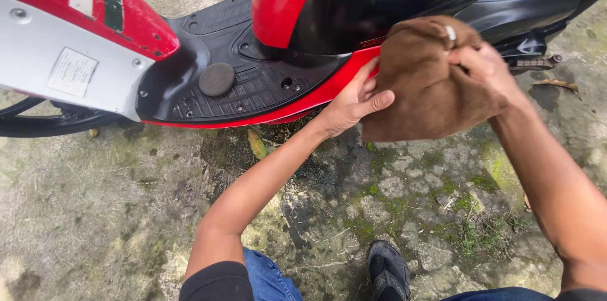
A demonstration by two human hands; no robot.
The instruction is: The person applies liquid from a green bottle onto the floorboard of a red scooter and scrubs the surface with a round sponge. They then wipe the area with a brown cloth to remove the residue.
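Two bare hands work a brown cloth (430,86) against the side of a red, black and white scooter (303,4) lying across the top of the frame.

Upper left: white front panel (57,54) with a rectangular sticker, screws at its corners, red bodywork with a white and green stripe above it. Part of a black tyre (44,122) shows just below the panel.

Centre left: black ribbed footboard (246,89), a round dark cap (216,79) sitting on it. Red trim strip (303,102) runs along the footboard's lower edge.

Centre: left hand (351,106) reaches up from the lower left, forearm bare, black sleeve at the bottom edge. Thumb and fingers pinch the cloth's left edge, close against the red trim.

Right of centre: cloth hangs bunched and folded, a small white tag near its top, in front of the black side panel. Right hand (484,68) clenches the cloth's upper right part, fingers curled into the fabric. Right forearm runs down to the lower right corner.

Far right: folded metal footpeg (534,62) just beyond the right hand; a dry leaf (556,84) on the ground near it.

Bottom: cracked concrete ground (114,212) with moss and grass tufts, a black shoe (387,270), blue denim at the knees.
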